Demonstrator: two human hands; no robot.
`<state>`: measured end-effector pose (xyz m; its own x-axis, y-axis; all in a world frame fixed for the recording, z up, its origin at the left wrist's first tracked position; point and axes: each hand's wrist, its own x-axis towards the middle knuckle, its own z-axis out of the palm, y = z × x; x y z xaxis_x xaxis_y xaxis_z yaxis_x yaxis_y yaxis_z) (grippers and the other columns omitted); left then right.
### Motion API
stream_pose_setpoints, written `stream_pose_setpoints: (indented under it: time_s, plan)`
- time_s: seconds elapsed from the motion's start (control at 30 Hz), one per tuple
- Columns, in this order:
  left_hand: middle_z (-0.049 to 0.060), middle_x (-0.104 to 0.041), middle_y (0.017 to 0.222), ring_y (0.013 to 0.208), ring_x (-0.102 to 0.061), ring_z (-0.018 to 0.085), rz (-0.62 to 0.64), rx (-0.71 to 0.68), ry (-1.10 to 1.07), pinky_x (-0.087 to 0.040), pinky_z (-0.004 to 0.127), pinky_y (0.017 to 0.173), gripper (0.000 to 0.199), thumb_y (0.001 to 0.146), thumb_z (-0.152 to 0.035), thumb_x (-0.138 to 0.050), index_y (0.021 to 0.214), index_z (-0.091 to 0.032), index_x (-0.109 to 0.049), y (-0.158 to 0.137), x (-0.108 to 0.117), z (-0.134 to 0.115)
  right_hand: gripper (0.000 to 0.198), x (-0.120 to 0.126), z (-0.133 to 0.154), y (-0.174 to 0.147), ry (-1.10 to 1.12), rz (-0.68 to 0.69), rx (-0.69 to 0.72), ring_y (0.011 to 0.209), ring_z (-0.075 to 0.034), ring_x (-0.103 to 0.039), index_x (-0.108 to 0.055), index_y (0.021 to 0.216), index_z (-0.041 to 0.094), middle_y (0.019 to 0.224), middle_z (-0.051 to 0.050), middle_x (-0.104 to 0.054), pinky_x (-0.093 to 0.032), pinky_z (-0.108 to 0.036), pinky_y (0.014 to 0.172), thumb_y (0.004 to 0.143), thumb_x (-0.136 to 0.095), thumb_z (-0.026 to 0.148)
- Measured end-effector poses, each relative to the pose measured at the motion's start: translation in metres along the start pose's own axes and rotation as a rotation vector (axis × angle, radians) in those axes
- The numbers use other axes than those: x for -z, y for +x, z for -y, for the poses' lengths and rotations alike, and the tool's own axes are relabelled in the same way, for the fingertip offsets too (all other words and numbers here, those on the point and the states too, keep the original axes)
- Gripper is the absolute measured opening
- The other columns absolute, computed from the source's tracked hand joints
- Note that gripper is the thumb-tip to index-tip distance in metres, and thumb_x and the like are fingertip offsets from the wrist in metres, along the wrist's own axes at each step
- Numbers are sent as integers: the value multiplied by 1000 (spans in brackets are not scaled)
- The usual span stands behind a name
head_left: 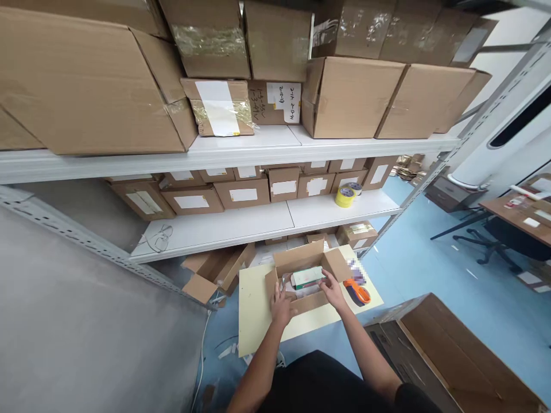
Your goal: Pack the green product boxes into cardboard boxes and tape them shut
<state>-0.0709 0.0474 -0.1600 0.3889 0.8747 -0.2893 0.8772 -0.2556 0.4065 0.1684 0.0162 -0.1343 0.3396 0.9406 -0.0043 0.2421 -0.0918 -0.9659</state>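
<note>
An open cardboard carton (307, 303) stands with its flaps raised on a pale yellow board. Inside it lies a small green-and-white box (307, 277), above some white and clear plastic-looking contents that are too small to make out. My right hand (333, 292) has its thumb and fingers at the right end of the small box, gripping it there. My left hand (282, 307) rests over the carton's near left edge, fingers stretched inward beside the contents. An orange tape dispenser (357, 292) lies on the board just right of the carton.
Shelves (224, 226) ahead carry many cardboard boxes and yellow tape rolls (345, 196). An open carton (219, 269) lies left of the board (253, 315). A large open carton (456, 350) stands at lower right. Cables (202, 350) run along the floor at left.
</note>
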Motion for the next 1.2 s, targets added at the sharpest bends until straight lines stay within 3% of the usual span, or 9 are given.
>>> stream_pose_setpoints:
  time_s: [0.1,0.27,0.4,0.7,0.83,0.97,1.2]
  plan:
    - [1,-33,170,162,2,37,-48,38,31,-24,59,125,23,80,-28,-77,103,-27,-82,0,-2,-8,60,10,10,0,-24,62,48,121,-31,-67,-62,140,25,139,-15,-66,-59,-48,97,85,-64,47]
    - [2,-38,168,161,-4,39,-189,78,-62,-25,59,126,27,82,-22,-72,107,-27,-82,-27,-11,-33,56,39,30,-1,-90,182,219,134,-31,-59,-60,143,27,149,-12,-59,-58,-48,101,88,-60,41]
    - [8,-40,166,160,-5,45,-291,158,-135,-26,61,126,13,81,-20,-71,89,-16,-80,-78,-28,-65,55,68,35,-13,-118,270,339,144,-29,-50,-58,145,27,151,-11,-58,-45,-53,117,91,-57,38]
    - [4,-38,167,159,-12,46,-483,238,-148,-28,71,121,9,76,-12,-72,75,-20,-75,-211,-71,-125,54,96,27,-74,-153,517,479,148,-29,-46,-57,147,25,157,-10,-52,-37,-52,124,95,-56,37]
    - [4,-36,168,159,-12,44,-556,344,-134,-28,69,122,7,77,-15,-76,79,-22,-79,-284,-93,-150,52,86,35,-109,-108,683,458,149,-29,-45,-58,146,27,159,-9,-49,-38,-52,123,95,-57,40]
    - [6,-36,168,158,-17,45,-638,485,-150,-28,70,121,11,78,-16,-76,86,-23,-81,-359,-123,-168,51,62,49,-151,-54,876,508,148,-29,-46,-59,145,28,160,-9,-48,-39,-51,122,96,-58,42]
    - [8,-37,168,160,-10,41,-875,720,-235,-30,68,122,18,81,-12,-71,93,-22,-82,-474,-180,-204,46,6,76,-260,5,1242,603,145,-30,-49,-65,138,28,159,-10,-49,-44,-51,119,95,-60,43]
